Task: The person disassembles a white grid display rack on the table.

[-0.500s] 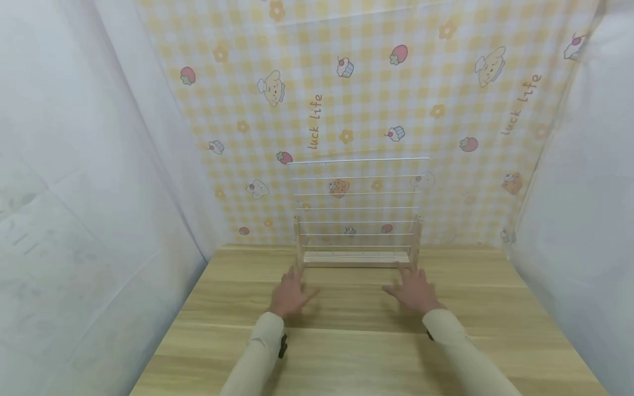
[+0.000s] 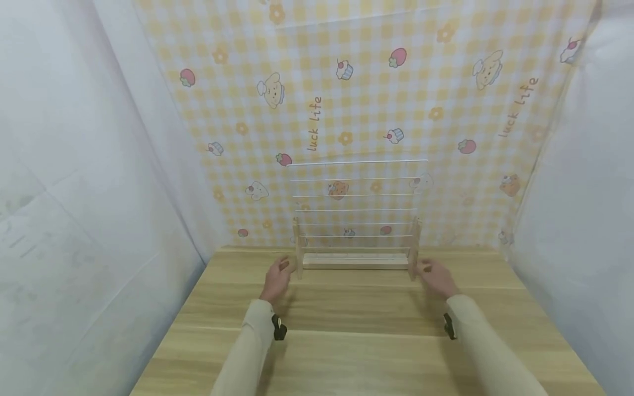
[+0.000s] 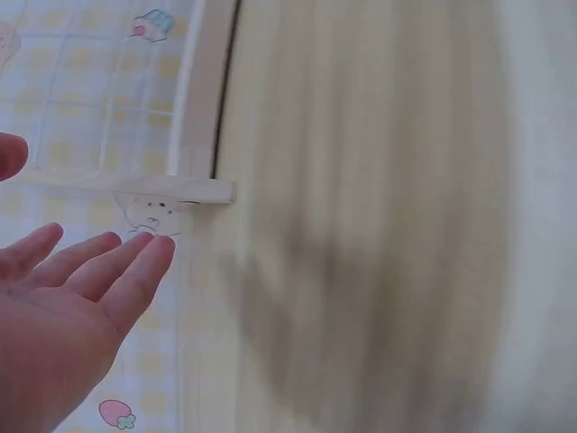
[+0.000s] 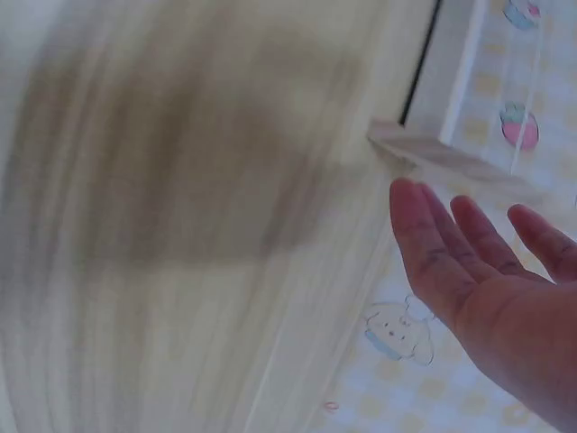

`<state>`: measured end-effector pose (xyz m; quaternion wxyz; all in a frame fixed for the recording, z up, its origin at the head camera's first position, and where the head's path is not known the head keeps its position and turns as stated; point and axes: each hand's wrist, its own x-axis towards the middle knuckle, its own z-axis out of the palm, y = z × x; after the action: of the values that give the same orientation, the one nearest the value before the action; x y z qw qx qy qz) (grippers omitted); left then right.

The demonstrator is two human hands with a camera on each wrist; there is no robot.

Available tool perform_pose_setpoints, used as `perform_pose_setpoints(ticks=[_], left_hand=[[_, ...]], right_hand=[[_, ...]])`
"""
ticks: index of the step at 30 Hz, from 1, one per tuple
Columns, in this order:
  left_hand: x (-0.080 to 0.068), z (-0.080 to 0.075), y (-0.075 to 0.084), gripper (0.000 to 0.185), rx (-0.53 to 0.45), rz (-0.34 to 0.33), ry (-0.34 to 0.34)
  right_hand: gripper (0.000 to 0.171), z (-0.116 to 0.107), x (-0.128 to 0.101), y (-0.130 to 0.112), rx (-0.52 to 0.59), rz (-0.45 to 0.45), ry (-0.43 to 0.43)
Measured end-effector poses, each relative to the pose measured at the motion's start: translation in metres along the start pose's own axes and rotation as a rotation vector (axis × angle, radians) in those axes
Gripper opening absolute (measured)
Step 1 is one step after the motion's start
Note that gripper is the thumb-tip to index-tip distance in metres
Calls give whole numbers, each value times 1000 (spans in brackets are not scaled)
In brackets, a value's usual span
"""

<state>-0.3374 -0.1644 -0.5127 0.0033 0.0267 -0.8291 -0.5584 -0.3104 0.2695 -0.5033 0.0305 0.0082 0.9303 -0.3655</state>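
Head view: a rack (image 2: 356, 265) of pale wood with thin white rungs (image 2: 356, 163) stands at the back of the bench (image 2: 356, 357), in front of a checked cloth (image 2: 376, 99). The left grip (image 2: 276, 279) is just outside the left post (image 2: 298, 247), fingers bent inward, holding nothing; the right grip (image 2: 438, 276) mirrors it at the right post (image 2: 414, 247), also empty, though I cannot tell whether its fingertips touch the wood. This matched placing suits a two-sided hold: meeting both posts at one height, with even pressure, should keep the frame square. Left wrist view: the fingers are relaxed and nearly straight, the thumb (image 3: 11, 156) well apart, the post's end just beyond; taking the post rather than the slim rungs seems safer. Right wrist view: the fingers lie slack near the blurred post, clasping nothing; a slow, gentle contact should guard the light-looking rack against tipping or skidding.
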Motion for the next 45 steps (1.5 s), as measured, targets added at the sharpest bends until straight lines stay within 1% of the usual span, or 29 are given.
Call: perform_pose_setpoints(ticks=[3,6,8,11,13,15,19,22,28,31,36,39,45], left_hand=[[6,-1,11,53,-31,-12,12],[15,-1,21,53,-52,-9,9],[21,-1,27,54,-64,3,10],[30,-2,37,56,-68,12,12],[34,-3,44,57,-58,16,20],[39,-4,50,58,-43,13,20],[43,-5,61,62,-42,-9,6],[44,-5,67,64,-44,-18,-13],[50,-4,70,67,-43,-7,-20],[52,-4,72,69,-22,5,-21],[51,-3,74,69,9,26,-50],[52,-2,73,69,22,38,-50],[53,-5,71,67,91,79,-25]], right_hand=[[75,-12,3,-3,76,42,-26],[72,-22,7,-10,119,54,-31],[70,-28,12,-18,136,47,-12],[68,-36,17,-31,127,32,18],[71,-41,21,-39,101,16,36],[74,-44,23,-46,70,14,35],[78,-48,26,-55,49,7,45],[78,-48,29,-56,62,-4,87],[69,-44,35,-57,98,-59,201],[68,-43,36,-60,124,-67,228],[62,-42,34,-66,131,-77,281],[58,-40,33,-70,143,-88,295],[63,-36,35,-71,136,-101,296]])
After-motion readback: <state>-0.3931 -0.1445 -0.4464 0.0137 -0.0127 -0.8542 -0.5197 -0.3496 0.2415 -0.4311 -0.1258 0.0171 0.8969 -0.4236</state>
